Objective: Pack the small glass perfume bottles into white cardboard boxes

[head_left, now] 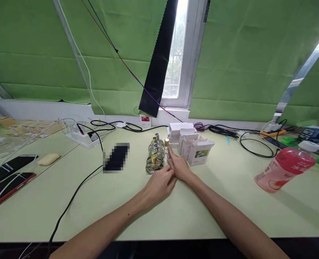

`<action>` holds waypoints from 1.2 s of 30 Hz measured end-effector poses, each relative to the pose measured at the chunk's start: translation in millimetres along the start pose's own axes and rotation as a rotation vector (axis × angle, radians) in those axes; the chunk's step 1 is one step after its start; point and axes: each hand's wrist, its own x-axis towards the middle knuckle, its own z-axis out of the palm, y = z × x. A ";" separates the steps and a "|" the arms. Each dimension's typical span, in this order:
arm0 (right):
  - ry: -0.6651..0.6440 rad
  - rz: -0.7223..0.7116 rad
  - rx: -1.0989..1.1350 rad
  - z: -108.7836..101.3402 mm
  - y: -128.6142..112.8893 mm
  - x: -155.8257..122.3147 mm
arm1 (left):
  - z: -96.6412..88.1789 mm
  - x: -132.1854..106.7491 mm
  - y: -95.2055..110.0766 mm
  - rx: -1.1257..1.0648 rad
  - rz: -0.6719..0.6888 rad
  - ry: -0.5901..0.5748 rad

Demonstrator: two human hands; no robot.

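Note:
My left hand (163, 180) rests over the table just in front of a row of glass perfume bottles (154, 166). Its fingers are curled and meet the fingertips of my right hand (181, 168); whatever they may hold is hidden. To the right of the row, a slim clear perfume bottle (166, 148) with a gold cap stands upright, its lower part between my right thumb and fingers. The bottles in the row have gold and silver caps and stand close together, running away from me. Small white cartons (199, 154), some with raised flaps, stand right of my right hand.
A pink-labelled drink bottle (282, 171) stands at right. Left of the perfume bottles lies a dark, pixelated phone-like object (116, 157) beside a black cable (75, 196). Further left are a power strip (83, 139), a cream soap-shaped object (49, 159) and phones (12, 167).

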 end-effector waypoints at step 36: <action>0.187 -0.065 0.214 9.6 7.5 -3.4 | -3.4 2.6 -5.1 0.186 -0.184 -0.034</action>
